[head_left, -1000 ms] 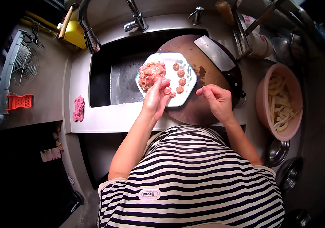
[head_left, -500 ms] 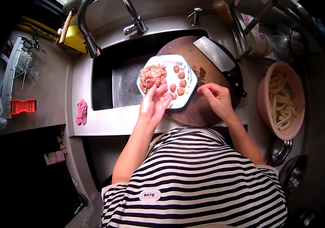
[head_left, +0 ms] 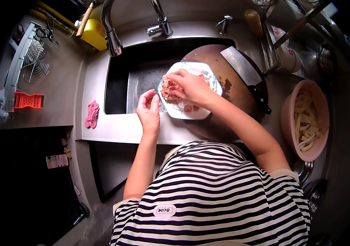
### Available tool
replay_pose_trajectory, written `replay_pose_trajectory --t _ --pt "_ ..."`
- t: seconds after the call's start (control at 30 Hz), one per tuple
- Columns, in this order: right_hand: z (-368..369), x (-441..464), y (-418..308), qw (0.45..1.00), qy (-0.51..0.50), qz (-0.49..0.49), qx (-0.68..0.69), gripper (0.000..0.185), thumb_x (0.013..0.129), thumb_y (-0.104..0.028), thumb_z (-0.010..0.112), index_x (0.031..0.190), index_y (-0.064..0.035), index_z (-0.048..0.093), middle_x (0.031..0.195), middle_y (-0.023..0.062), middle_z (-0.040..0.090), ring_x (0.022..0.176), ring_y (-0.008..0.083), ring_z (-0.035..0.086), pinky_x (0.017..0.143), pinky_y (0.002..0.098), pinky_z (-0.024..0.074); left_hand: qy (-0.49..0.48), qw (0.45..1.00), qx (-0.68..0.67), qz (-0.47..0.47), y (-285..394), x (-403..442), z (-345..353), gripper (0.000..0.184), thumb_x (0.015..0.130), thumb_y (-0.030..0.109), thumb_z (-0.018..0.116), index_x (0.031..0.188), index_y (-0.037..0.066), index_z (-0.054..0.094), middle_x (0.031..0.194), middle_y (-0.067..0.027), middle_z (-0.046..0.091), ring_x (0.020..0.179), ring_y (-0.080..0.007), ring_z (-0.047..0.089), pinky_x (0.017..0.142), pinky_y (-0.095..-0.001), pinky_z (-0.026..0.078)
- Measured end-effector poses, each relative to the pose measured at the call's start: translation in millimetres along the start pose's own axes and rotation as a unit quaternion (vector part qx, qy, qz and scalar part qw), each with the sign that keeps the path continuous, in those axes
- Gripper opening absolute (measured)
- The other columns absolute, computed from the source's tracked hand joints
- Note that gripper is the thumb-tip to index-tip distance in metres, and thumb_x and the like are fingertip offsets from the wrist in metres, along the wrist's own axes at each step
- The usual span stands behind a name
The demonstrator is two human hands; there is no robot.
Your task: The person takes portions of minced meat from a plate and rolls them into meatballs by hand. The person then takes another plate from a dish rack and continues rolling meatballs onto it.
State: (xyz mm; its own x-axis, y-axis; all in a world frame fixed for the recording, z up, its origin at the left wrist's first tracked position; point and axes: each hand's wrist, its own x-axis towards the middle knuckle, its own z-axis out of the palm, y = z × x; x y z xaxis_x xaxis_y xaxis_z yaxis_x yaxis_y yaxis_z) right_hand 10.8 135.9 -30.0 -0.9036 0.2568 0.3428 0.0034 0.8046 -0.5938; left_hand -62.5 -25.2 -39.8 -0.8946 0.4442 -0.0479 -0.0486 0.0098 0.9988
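Note:
A white plate with a blue rim rests on a round wooden chopping board and juts over the sink. On it lie a mound of minced meat and small meatballs, partly covered by my right hand. That hand reaches across the plate, its fingertips closed on the mound's meat. Just off the plate's left edge, my left hand is raised with palm up, fingers loosely curled and apart from the thumb, nothing visible in it. A cleaver lies flat at the board's far right.
Behind the plate is the sink with a faucet. A pink basin of pale strips stands right. Leftward are a pink cloth, a red-orange grater, a wire rack and a yellow container.
My right hand has moved left from over the board onto the minced meat. My left hand has drawn back left off the plate, its fingers more curled. The view has shifted slightly.

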Motion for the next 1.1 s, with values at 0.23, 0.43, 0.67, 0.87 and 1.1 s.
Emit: replay_pose_trajectory --t 0.23,0.43,0.67,0.87,1.1 --pt "16.6 15.9 18.5 1.000 0.001 -0.019 0.011 0.020 0.072 -0.011 0.064 0.091 -0.0060 0.065 0.083 0.0103 0.061 0.073 0.0254 0.061 0.066 0.0337 0.0488 -0.014 0.999 0.033 0.037 -13.6 1.2 0.1 0.022 0.085 0.010 0.058 0.105 0.002 0.057 0.097 -0.0028 0.058 0.084 -0.0077 0.054 0.070 -0.0222 0.048" --pt "-4.7 21.8 42.4 0.937 -0.034 0.190 0.292 0.015 0.075 -0.004 0.062 0.089 0.0000 0.066 0.073 0.0047 0.064 0.065 0.0074 0.058 0.059 0.0220 0.0486 -0.020 1.000 0.015 0.015 -6.8 1.8 -4.2 0.020 0.085 0.010 0.058 0.103 0.001 0.057 0.097 -0.0029 0.059 0.083 -0.0073 0.055 0.069 -0.0219 0.048" --pt "-26.8 28.0 46.9 0.977 -0.120 0.174 0.007 0.021 0.073 -0.009 0.063 0.093 -0.0023 0.065 0.080 0.0135 0.064 0.070 0.0229 0.063 0.060 0.0345 0.0497 -0.023 0.999 0.016 0.019 -14.4 1.8 -2.5 0.018 0.085 0.010 0.058 0.100 0.001 0.058 0.091 -0.0018 0.060 0.078 -0.0066 0.055 0.067 -0.0213 0.047" --pt "-10.0 30.4 49.0 0.988 -0.107 0.095 -0.058 0.031 0.066 -0.005 0.058 0.096 -0.0059 0.065 0.090 0.0188 0.061 0.088 0.0333 0.058 0.078 0.0385 0.0464 -0.026 0.999 0.026 0.033 -12.4 4.1 -3.5 0.016 0.085 0.010 0.057 0.099 0.001 0.059 0.087 -0.0011 0.060 0.077 -0.0056 0.055 0.066 -0.0202 0.047" --pt "-22.6 41.6 52.6 0.977 -0.172 0.124 0.026 0.026 0.068 -0.004 0.060 0.094 -0.0016 0.065 0.082 0.0148 0.064 0.074 0.0235 0.063 0.067 0.0323 0.0500 -0.033 0.999 -0.008 0.007 -6.4 2.5 -4.8 0.015 0.086 0.008 0.056 0.097 0.001 0.060 0.088 -0.0017 0.060 0.078 -0.0070 0.056 0.067 -0.0204 0.048"
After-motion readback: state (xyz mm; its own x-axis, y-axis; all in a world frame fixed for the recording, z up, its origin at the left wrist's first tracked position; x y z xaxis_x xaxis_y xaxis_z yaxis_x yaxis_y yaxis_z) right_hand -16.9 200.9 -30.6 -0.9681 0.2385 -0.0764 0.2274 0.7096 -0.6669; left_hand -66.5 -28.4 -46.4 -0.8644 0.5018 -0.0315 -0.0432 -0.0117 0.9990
